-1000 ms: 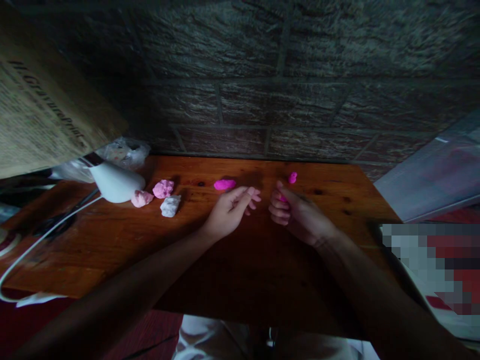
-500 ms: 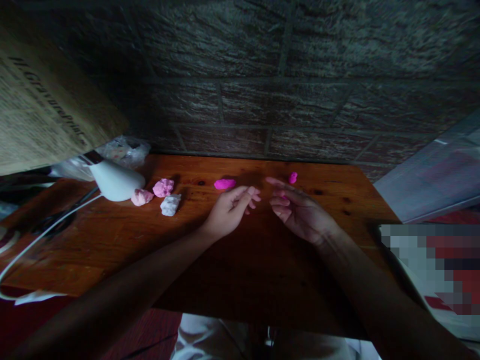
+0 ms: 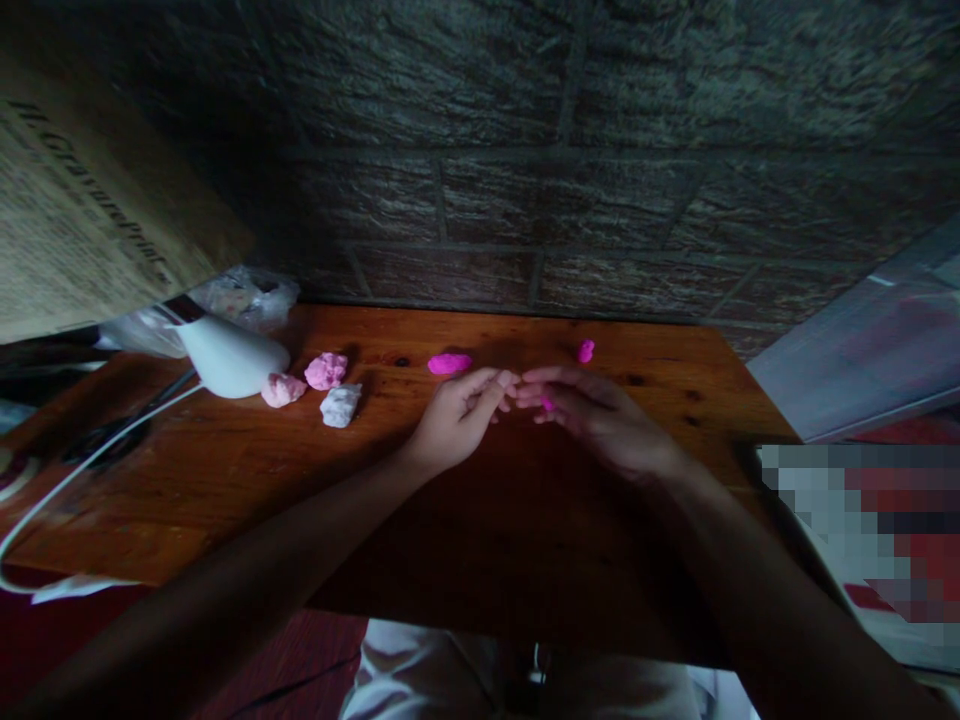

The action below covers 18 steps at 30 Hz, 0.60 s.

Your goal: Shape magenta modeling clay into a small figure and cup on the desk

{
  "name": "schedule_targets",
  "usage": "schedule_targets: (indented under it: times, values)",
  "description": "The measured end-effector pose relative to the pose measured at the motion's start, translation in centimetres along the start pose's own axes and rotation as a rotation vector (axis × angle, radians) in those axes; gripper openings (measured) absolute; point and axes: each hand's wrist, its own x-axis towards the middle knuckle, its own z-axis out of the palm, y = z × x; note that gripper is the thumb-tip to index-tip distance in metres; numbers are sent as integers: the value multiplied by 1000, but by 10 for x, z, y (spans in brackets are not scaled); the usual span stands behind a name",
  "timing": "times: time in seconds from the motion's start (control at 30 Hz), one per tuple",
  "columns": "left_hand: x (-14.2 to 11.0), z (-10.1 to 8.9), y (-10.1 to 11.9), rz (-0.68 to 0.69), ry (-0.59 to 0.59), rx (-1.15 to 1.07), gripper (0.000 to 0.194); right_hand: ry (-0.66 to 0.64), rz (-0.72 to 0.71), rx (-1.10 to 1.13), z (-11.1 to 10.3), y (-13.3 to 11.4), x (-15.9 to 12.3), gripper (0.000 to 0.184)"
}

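My left hand (image 3: pixel 456 420) is closed, its thumb pressed to the curled fingers. Whatever it may pinch is hidden or too small to make out. My right hand (image 3: pixel 604 418) meets it at the fingertips over the middle of the table. A small bright pink piece of modelling clay (image 3: pixel 547 403) shows between the right thumb and fingers. Just behind my left hand lies an oblong lump of bright pink clay (image 3: pixel 450 364). Beyond my right hand sits a smaller bright pink clay lump (image 3: pixel 586 350).
Toward the left of the wooden table (image 3: pixel 187 480) are a pink lump (image 3: pixel 327 371), a paler pink lump (image 3: pixel 283 390) and a white lump (image 3: pixel 341 405). They lie near a white lamp base (image 3: pixel 234 358) with a printed shade (image 3: pixel 97 220). A brick-patterned wall (image 3: pixel 480 200) stands behind.
My right hand has moved left and turned, bringing its fingertips to those of my left hand. Its outstretched index finger has come down. The left hand has hardly moved.
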Motion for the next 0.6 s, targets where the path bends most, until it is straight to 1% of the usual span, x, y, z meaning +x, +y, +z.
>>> schedule_targets:
  times: [0.1, 0.2, 0.3, 0.37, 0.43, 0.53, 0.6]
  values:
    - [1, -2, -1, -10, 12, 5, 39, -55, 18, 20, -4, -3, -2, 24]
    - [1, -3, -1, -9, 21, 12, 37, -48, 37, 51, -5, -4, -3, 26]
    - [0, -2, 1, 12, 29, 48, 34, -28, 9, 27, -2, -2, -2, 29]
    - [0, -2, 4, 77, 48, 109, 29, -34, -16, 32, 1, -1, -2, 29]
    - [0, -2, 6, 192, 65, 194, 26, -55, -21, 69, 2, 0, -2, 28]
    - [0, -2, 9, 369, 49, 315, 35, -46, 4, 131, 2, 2, -1, 34]
    - [0, -1, 8, 447, 27, 345, 35, -15, 22, 163, 2, 6, -1, 40]
